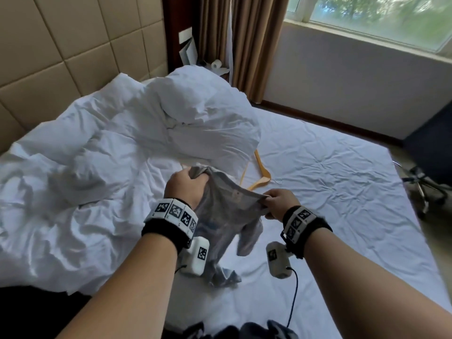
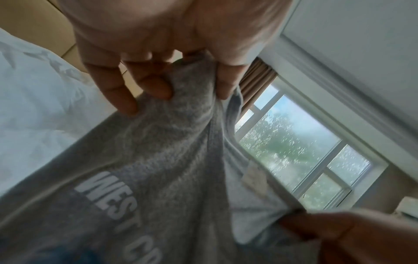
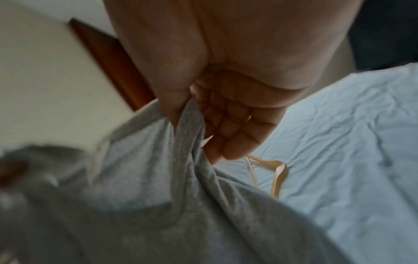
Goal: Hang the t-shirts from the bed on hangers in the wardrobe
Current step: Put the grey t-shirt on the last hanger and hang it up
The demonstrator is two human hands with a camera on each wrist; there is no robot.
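A grey t-shirt (image 1: 221, 216) with white lettering (image 2: 144, 160) hangs above the bed, held up by both hands at its top edge. My left hand (image 1: 187, 185) grips a bunched shoulder; its fingers (image 2: 147, 84) curl into the cloth. My right hand (image 1: 277, 200) pinches the other shoulder between thumb and fingers (image 3: 228, 141), and the shirt (image 3: 158, 205) drapes below it. The shirt's lower end touches the sheet. A wooden hanger (image 1: 260, 177) lies on the sheet just beyond the shirt, partly under the duvet; the right wrist view shows the hanger (image 3: 277, 178) too.
A rumpled white duvet (image 1: 97, 148) covers the bed's left half, the flat sheet (image 1: 342, 179) its right. A padded headboard (image 1: 61, 57) is at the left, curtains (image 1: 244, 33) and a window (image 1: 379, 13) behind. A dark chair (image 1: 428, 167) stands right of the bed. Dark clothes (image 1: 244, 331) lie at the near edge.
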